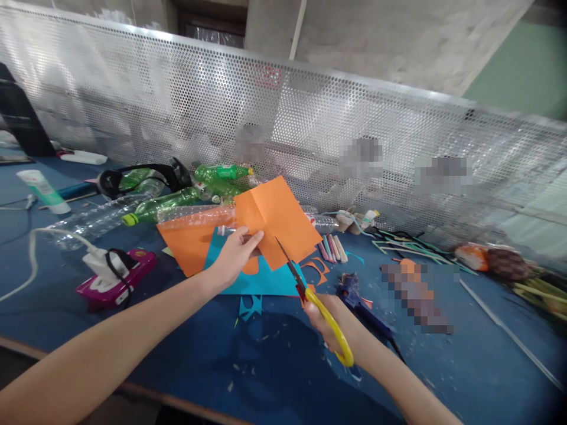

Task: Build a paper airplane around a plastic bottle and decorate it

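Pinched between the thumb and fingers of my left hand (237,255) is a creased orange paper (287,215), raised above the table. My right hand (334,324) is wrapped round the yellow handles of a pair of scissors (330,324). The scissor blades point up and left, their tip over the lower part of the orange paper. Under the held paper lie a blue sheet (248,284) and another orange sheet (186,242). Curved orange scraps (316,270) and blue scraps (251,307) are beside them.
Green bottles (170,203) and a clear bottle (97,221) lie at the back left, near a magenta power strip (117,280). Right of the scissors are a blue glue gun (365,310) and chalk-like sticks (333,248). A perforated metal screen (212,100) stands behind the blue table (186,354).
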The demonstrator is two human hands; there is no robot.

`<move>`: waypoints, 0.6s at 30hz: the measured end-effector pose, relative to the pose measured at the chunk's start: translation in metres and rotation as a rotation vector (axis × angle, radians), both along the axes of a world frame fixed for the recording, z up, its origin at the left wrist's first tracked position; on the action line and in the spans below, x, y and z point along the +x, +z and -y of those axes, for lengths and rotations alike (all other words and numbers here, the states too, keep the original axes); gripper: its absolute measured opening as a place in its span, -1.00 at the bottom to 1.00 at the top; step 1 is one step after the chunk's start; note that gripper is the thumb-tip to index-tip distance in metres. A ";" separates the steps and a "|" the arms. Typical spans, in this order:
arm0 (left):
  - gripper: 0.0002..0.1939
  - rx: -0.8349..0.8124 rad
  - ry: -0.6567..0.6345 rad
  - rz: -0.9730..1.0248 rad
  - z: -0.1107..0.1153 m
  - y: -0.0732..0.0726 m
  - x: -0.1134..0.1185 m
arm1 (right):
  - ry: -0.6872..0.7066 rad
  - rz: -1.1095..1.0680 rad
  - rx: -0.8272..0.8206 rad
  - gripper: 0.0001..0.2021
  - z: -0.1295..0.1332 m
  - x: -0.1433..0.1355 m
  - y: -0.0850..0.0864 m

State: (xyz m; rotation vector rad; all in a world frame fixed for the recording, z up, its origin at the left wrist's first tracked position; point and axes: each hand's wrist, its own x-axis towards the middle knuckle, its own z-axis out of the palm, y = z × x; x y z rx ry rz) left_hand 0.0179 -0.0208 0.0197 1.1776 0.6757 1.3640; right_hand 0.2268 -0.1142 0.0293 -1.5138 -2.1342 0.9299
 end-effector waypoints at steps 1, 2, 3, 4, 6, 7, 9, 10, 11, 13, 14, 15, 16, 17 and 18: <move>-0.72 0.000 0.004 -0.001 0.000 0.000 0.000 | -0.003 -0.004 -0.002 -0.44 0.000 0.000 0.000; -0.72 -0.001 0.007 -0.003 0.001 0.001 0.000 | -0.008 -0.008 -0.004 -0.44 0.000 -0.001 0.001; -0.72 -0.002 0.008 -0.004 0.001 0.001 0.000 | -0.012 -0.014 -0.005 -0.44 0.000 -0.001 0.001; -0.71 -0.004 0.009 -0.004 0.001 0.001 -0.001 | -0.016 -0.019 -0.006 -0.45 0.001 -0.001 0.001; -0.71 -0.008 0.008 -0.004 0.001 0.002 -0.001 | -0.025 -0.032 -0.014 -0.46 0.001 -0.001 0.001; -0.71 -0.011 0.006 -0.004 0.001 0.002 -0.001 | -0.032 -0.039 -0.022 -0.46 0.001 -0.001 0.000; -0.71 -0.009 -0.002 -0.004 0.001 0.002 -0.002 | -0.048 -0.046 -0.050 -0.47 0.001 -0.001 -0.002; -0.71 -0.005 -0.008 -0.005 0.001 0.002 -0.002 | -0.058 -0.045 -0.067 -0.47 0.001 0.000 -0.003; -0.71 0.000 -0.012 -0.008 0.000 0.002 -0.003 | -0.061 -0.044 -0.085 -0.47 0.001 0.000 -0.004; -0.69 0.005 -0.013 -0.020 0.000 0.002 -0.004 | -0.040 -0.047 -0.101 -0.45 0.001 0.002 -0.003; -0.69 0.008 -0.013 -0.030 -0.001 0.003 -0.004 | -0.012 -0.054 -0.093 -0.45 0.002 0.003 -0.002; -0.68 0.013 -0.015 -0.041 -0.001 0.003 -0.004 | 0.025 -0.063 -0.074 -0.44 0.002 0.003 -0.001; -0.67 0.022 -0.019 -0.053 -0.001 0.004 -0.005 | 0.063 -0.071 -0.048 -0.43 0.002 0.004 0.001; -0.66 0.035 -0.026 -0.064 0.000 0.005 -0.005 | 0.097 -0.073 -0.020 -0.43 0.003 0.005 0.003; -0.66 0.049 -0.032 -0.074 0.000 0.005 -0.005 | 0.123 -0.067 0.006 -0.42 0.003 0.006 0.005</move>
